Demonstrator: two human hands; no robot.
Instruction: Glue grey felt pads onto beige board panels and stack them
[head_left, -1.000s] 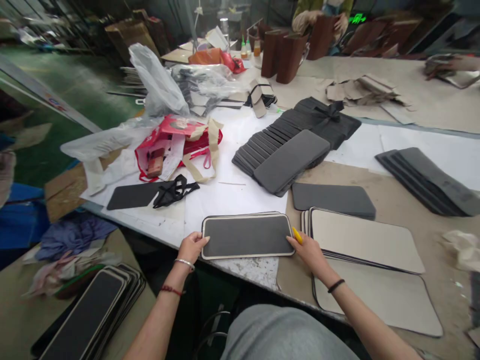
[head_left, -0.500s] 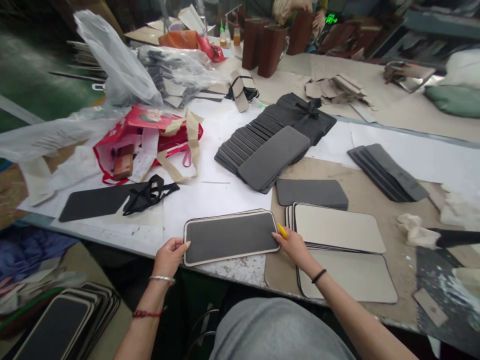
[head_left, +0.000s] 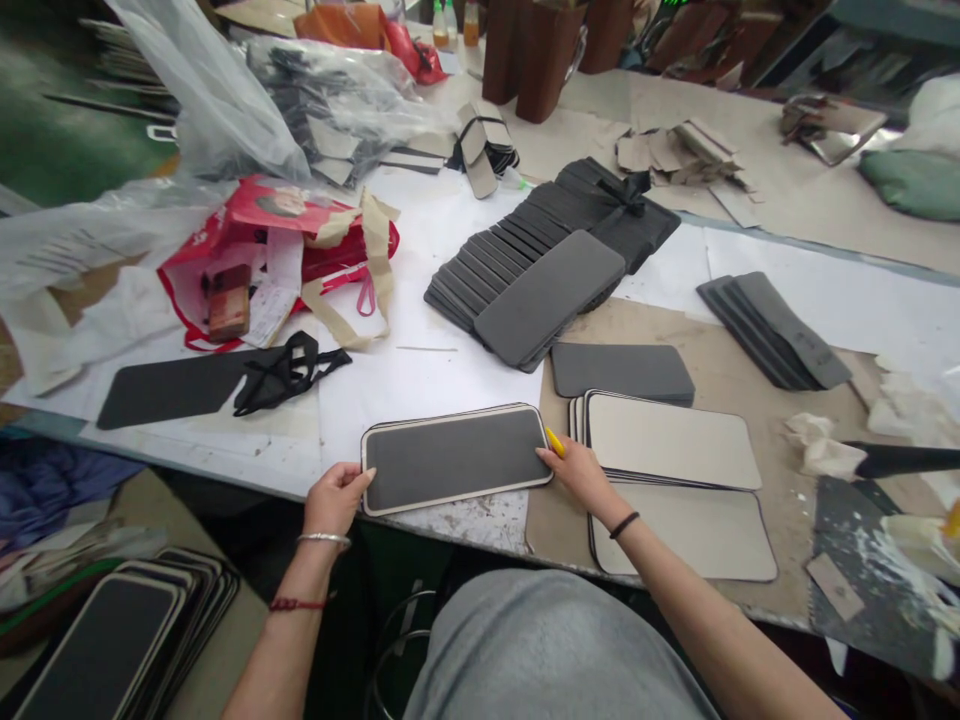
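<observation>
At the table's front edge lies a dark grey, round-cornered panel [head_left: 457,458] with a beige border, on top of at least one more panel. My left hand [head_left: 337,495] pinches its left end, thumb on top and fingers at the edge. At the right end, the thumb of my right hand [head_left: 581,475] presses on the panel. A slim yellow tool [head_left: 555,442] sticks out of that hand; its kind is hidden. Close by on the right is a stack of beige panels [head_left: 675,440], with another beige panel [head_left: 690,530] in front. Behind them lie small grey panels [head_left: 622,372].
A fanned pile of grey panels [head_left: 547,290] lies mid-table, with more grey pieces [head_left: 772,330] at right. Left are a red bag [head_left: 225,235] and black straps [head_left: 289,375]. A glue-smeared brush [head_left: 892,458] rests right. Bordered panels [head_left: 105,640] are stacked lower left.
The camera view has tilted down a little, so the table's things appear higher in the picture. Both hands keep their hold on the panel, with no clear movement of it.
</observation>
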